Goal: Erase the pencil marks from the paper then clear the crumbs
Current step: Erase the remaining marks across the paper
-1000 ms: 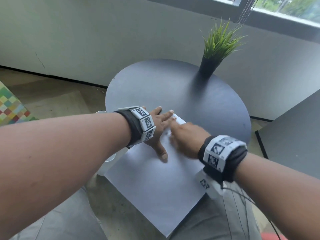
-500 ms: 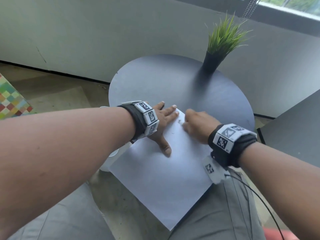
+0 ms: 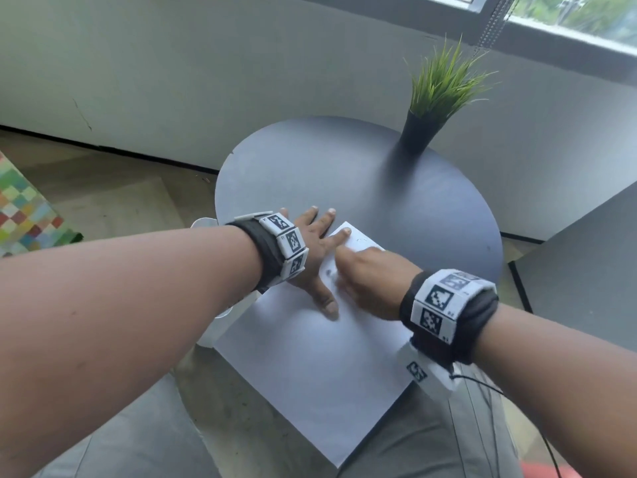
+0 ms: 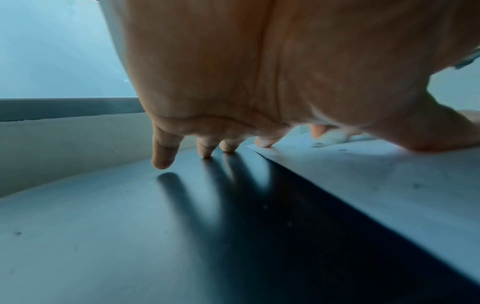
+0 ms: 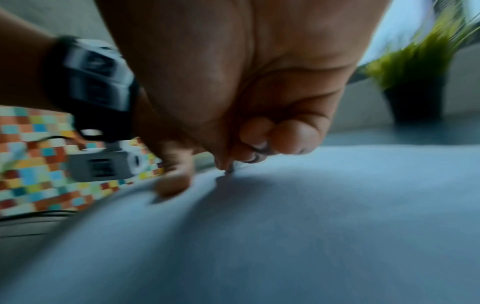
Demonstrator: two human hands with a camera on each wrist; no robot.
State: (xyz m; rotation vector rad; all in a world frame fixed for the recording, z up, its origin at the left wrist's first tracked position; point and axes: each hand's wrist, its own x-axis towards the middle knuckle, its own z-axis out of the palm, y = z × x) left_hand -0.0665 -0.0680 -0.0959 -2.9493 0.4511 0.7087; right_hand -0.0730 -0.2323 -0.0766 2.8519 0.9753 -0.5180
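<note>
From the head view, a white paper (image 3: 310, 367) lies on a round dark tabletop (image 3: 344, 174), its near corner overhanging the tabletop edge toward the person's lap. The left hand (image 3: 312, 257) lies flat with straight, spread fingers: the thumb and index finger press on the paper's left side, while the other fingers reach past the paper edge onto the bare tabletop. The right hand (image 3: 370, 281) sits just beside it on the paper's far part, fingers bunched downward and blurred. Faint pencil marks (image 3: 329, 272) show on the paper between the two hands, and another near the far corner. A potted grass plant (image 3: 436, 94) stands at the far side of the tabletop, well apart from the hands.

In the left wrist view, the left hand (image 4: 233, 82) is seen from beneath, fingers extended; three fingertips (image 4: 162, 160) touch the dark tabletop (image 4: 130, 226) and one rests on the corner of the paper (image 4: 389, 185). Small dark specks lie scattered on the sheet.

In the right wrist view, much blurred, the right hand (image 5: 233, 92) is curled, its fingertips (image 5: 291, 139) pinched together at the paper (image 5: 285, 236). Something small and dark shows at the tips, touching the sheet, but I cannot tell what it is. The left hand's thumb presses the paper just beside it.
</note>
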